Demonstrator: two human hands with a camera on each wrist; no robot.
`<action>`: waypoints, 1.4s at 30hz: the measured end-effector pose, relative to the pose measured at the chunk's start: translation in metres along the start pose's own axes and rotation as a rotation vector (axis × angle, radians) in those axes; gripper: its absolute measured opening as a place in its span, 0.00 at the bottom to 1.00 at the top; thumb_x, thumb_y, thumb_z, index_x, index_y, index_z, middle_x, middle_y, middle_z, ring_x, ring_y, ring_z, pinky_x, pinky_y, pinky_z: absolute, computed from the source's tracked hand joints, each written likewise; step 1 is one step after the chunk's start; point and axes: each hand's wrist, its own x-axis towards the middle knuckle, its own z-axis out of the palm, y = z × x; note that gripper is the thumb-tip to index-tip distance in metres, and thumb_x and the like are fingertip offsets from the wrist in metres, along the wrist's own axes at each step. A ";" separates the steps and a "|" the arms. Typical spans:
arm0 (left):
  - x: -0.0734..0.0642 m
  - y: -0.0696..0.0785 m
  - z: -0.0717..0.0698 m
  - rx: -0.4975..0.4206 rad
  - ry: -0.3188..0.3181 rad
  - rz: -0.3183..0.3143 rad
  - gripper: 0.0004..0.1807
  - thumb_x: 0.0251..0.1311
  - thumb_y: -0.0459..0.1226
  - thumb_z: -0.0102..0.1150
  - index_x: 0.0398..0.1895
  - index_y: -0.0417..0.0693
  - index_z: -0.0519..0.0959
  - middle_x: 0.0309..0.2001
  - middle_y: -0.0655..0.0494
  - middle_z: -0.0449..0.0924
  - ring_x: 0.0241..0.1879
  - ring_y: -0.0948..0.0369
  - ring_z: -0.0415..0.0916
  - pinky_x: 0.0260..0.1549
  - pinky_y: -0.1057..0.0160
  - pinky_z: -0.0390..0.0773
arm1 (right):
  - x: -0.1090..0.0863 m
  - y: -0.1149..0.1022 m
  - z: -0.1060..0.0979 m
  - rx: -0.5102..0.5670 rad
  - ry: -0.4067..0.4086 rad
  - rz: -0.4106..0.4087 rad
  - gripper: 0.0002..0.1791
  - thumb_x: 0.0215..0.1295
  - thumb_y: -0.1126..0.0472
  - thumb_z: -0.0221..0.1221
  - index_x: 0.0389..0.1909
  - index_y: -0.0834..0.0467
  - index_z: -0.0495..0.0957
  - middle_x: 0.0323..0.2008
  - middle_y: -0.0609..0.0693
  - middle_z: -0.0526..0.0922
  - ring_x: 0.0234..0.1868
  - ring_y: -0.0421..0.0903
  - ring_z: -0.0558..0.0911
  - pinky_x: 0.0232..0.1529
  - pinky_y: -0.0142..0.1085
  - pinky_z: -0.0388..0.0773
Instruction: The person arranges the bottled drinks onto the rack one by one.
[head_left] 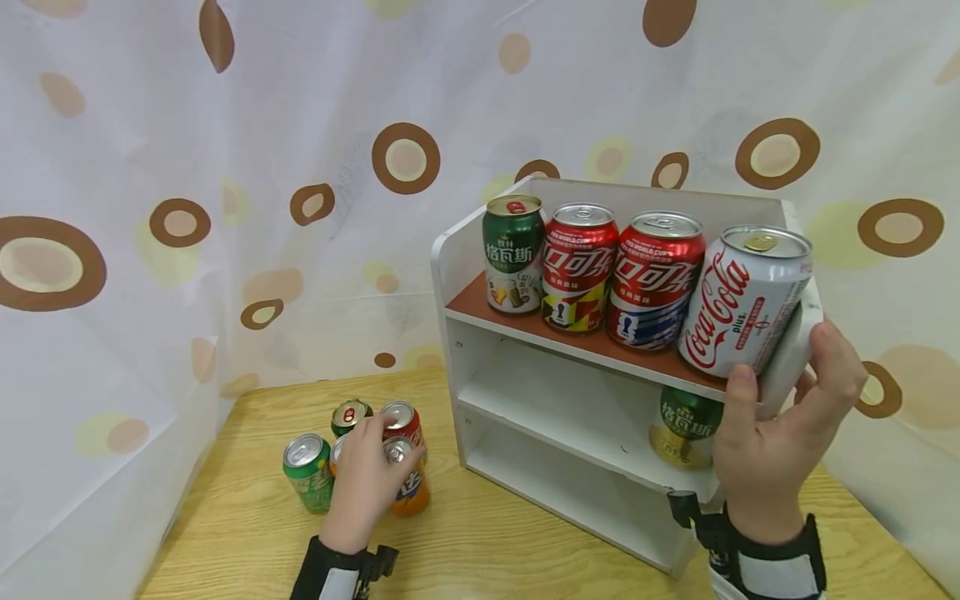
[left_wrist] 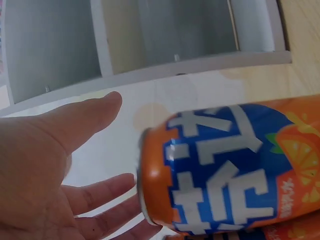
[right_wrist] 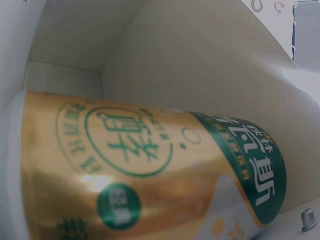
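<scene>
My left hand (head_left: pixel 367 471) reaches down over a cluster of drink cans, its thumb and fingers spread around the top of an orange soda can (left_wrist: pixel 225 170). In the left wrist view there is a gap between the thumb and this can. My right hand (head_left: pixel 787 417) grips the right side panel of a small white shelf (head_left: pixel 540 379), with fingers around its outer edge. The thumb reaches the front, at the foot of a white Coca-Cola can (head_left: pixel 738 304) on the top tier. Below it, a gold-and-green can (right_wrist: pixel 145 170) stands on the middle tier, partly behind that hand.
Along the top tier stand a green-and-white can (head_left: pixel 513 258) and two red cola cans (head_left: pixel 581 271). Around my left hand are a green can (head_left: pixel 309 479), a red can (head_left: pixel 405 421) and a dark green-topped can (head_left: pixel 349 415). A patterned curtain (head_left: pixel 337 108) hangs behind the wooden table (head_left: pixel 225 517).
</scene>
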 end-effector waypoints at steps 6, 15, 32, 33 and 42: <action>-0.003 -0.010 0.006 0.086 -0.016 -0.002 0.33 0.54 0.47 0.79 0.57 0.38 0.78 0.48 0.44 0.78 0.52 0.44 0.73 0.49 0.41 0.66 | 0.001 -0.001 0.001 0.005 0.003 -0.004 0.29 0.72 0.47 0.57 0.56 0.67 0.64 0.61 0.61 0.69 0.65 0.56 0.71 0.59 0.24 0.70; -0.005 -0.012 0.012 0.186 -0.006 0.055 0.36 0.51 0.49 0.80 0.54 0.34 0.77 0.48 0.40 0.78 0.51 0.42 0.73 0.49 0.41 0.71 | 0.000 -0.002 0.002 0.022 0.008 0.005 0.31 0.72 0.45 0.59 0.56 0.68 0.64 0.62 0.61 0.69 0.65 0.55 0.70 0.60 0.25 0.71; -0.017 -0.016 0.032 0.396 0.085 0.171 0.45 0.33 0.44 0.90 0.52 0.34 0.71 0.45 0.40 0.70 0.45 0.45 0.68 0.51 0.47 0.71 | -0.001 -0.002 0.003 0.016 0.006 -0.001 0.31 0.72 0.44 0.58 0.56 0.67 0.64 0.61 0.61 0.69 0.65 0.55 0.70 0.60 0.25 0.71; -0.017 -0.016 0.033 0.399 0.087 0.174 0.45 0.33 0.44 0.90 0.52 0.34 0.71 0.45 0.39 0.70 0.45 0.45 0.68 0.52 0.47 0.71 | -0.001 -0.002 0.003 0.015 0.005 -0.002 0.31 0.72 0.45 0.58 0.56 0.67 0.64 0.61 0.61 0.69 0.65 0.55 0.70 0.60 0.25 0.71; -0.017 -0.012 0.036 0.368 0.061 0.154 0.45 0.34 0.40 0.89 0.54 0.33 0.70 0.47 0.38 0.69 0.47 0.44 0.69 0.54 0.45 0.71 | 0.000 -0.002 0.001 0.007 0.006 -0.008 0.30 0.72 0.46 0.58 0.56 0.67 0.64 0.61 0.61 0.70 0.65 0.55 0.70 0.59 0.24 0.70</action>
